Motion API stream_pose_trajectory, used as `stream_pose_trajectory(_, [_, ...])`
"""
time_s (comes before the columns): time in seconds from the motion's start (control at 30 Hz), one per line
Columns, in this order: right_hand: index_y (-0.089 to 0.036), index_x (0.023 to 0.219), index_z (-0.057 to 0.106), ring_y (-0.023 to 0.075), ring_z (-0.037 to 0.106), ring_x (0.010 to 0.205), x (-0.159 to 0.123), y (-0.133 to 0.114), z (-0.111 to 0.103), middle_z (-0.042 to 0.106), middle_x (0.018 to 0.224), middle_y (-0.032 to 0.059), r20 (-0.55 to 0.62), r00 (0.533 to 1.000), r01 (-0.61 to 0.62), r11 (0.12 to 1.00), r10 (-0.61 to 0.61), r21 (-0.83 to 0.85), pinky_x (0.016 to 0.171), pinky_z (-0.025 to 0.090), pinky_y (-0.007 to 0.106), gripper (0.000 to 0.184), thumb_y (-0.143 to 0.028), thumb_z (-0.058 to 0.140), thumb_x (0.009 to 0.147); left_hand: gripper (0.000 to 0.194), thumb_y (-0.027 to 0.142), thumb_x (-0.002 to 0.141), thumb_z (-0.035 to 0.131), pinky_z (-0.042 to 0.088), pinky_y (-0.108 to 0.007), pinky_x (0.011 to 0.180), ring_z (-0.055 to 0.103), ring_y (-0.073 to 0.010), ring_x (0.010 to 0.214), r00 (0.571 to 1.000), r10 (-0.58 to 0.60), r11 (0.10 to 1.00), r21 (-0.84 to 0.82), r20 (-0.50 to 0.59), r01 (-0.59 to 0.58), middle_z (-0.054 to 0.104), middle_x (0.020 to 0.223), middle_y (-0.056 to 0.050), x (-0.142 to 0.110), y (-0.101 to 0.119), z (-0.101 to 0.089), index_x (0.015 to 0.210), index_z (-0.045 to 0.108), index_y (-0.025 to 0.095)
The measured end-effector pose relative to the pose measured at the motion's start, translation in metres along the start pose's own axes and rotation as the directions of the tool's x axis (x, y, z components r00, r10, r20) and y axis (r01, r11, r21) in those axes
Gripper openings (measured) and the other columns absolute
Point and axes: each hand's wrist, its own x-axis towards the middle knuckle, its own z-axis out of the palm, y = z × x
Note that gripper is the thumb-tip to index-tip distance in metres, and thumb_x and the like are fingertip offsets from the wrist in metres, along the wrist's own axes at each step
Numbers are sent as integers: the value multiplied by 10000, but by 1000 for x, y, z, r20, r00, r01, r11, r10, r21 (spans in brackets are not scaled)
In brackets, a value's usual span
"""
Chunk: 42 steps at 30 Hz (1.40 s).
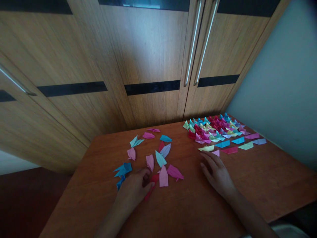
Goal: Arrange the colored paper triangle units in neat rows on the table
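Observation:
My left hand (136,185), fingers curled, is closed on a red folded-paper piece (154,179) at the table's front middle; the thumb lies over it. Around this hand are blue pieces (123,169), a pink piece (163,176) and a magenta piece (175,172). My right hand (219,173) rests with thumb and fingers apart, nothing visible between them. Its fingertips reach the near edge of a pale yellow flat folded piece (206,148). A light pink piece (216,152) lies partly hidden behind its knuckles.
Several standing paper boats (213,127) fill the table's back right corner, with flat folded pieces (230,150) in rows before them. Loose pieces (160,158) are scattered at the middle left. A wooden cupboard (153,49) borders the brown table (193,205) behind; a wall (284,99) stands right.

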Motion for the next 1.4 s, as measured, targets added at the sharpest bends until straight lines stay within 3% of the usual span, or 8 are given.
stream_pose_trajectory(0.13, [-215, 1306, 476, 254, 506, 1186, -1, 1, 1, 532, 1288, 103, -18, 1000, -1, 1000, 1, 18, 1008, 451, 447, 399, -296, 466, 916, 68, 210, 739, 609, 369, -236, 626, 594, -171, 772, 998, -29, 998, 66, 60, 25, 644, 902, -22, -1, 5, 5, 801, 580, 213])
stream_pose_trajectory(0.27, [-211, 1296, 476, 245, 504, 1179, -2, 2, 1, 534, 1276, 99, -28, 1000, -8, 1000, 8, 23, 1009, 453, 436, 390, -279, 479, 912, 87, 157, 739, 571, 368, -242, 640, 597, -175, 797, 999, 12, 1000, 25, 44, -13, 636, 885, -11, -6, 7, 9, 796, 539, 216])
stream_pose_trajectory(0.5, [-217, 1260, 494, 251, 520, 1153, -2, 5, 0, 553, 1242, 104, -63, 998, -26, 999, 28, 32, 986, 464, 444, 355, -284, 479, 911, 173, 259, 803, 570, 429, -276, 689, 628, -198, 762, 994, -56, 964, -265, -99, 28, 706, 841, -23, -6, 0, -4, 936, 678, 230])
stream_pose_trajectory(0.57, [-215, 1265, 492, 250, 519, 1153, -2, 4, 0, 553, 1241, 104, -62, 998, -24, 999, 26, 33, 986, 464, 443, 361, -281, 480, 910, 154, 320, 776, 627, 448, -278, 678, 624, -203, 741, 985, -113, 898, -437, -134, 43, 705, 796, -33, -4, 1, -6, 841, 707, 205])
stream_pose_trajectory(0.7, [-216, 1282, 483, 250, 513, 1162, -1, 3, 0, 549, 1253, 101, -56, 998, -19, 999, 22, 41, 993, 458, 441, 379, -273, 483, 908, 186, 353, 686, 738, 450, -247, 629, 598, -167, 664, 958, -241, 673, -738, -155, 50, 682, 697, -17, 2, 7, -3, 727, 709, 174])
stream_pose_trajectory(0.87, [-222, 1273, 491, 248, 516, 1157, -2, 2, -1, 553, 1246, 96, -65, 998, -17, 999, 20, 47, 988, 462, 439, 369, -265, 482, 907, 139, 300, 670, 768, 447, -213, 656, 594, -131, 674, 958, -245, 500, -866, -149, -7, 700, 713, 4, 12, 24, 2, 725, 720, 182])
stream_pose_trajectory(1.07, [-214, 1270, 488, 244, 523, 1139, -2, 3, -1, 557, 1227, 100, -48, 998, -48, 998, 51, 50, 984, 466, 440, 361, -273, 475, 914, 158, 332, 750, 705, 452, -218, 676, 617, -156, 746, 974, -185, 507, -862, -130, -19, 721, 741, -13, 16, 35, -1, 794, 754, 188])
stream_pose_trajectory(1.4, [-210, 1239, 516, 244, 540, 1116, -4, 9, 3, 564, 1213, 104, -56, 995, -77, 995, 81, 61, 969, 478, 442, 338, -303, 470, 917, 167, 324, 713, 739, 349, -183, 511, 471, -89, 540, 967, -182, 504, -862, -177, -63, 608, 599, 27, 16, 25, 6, 712, 695, 163])
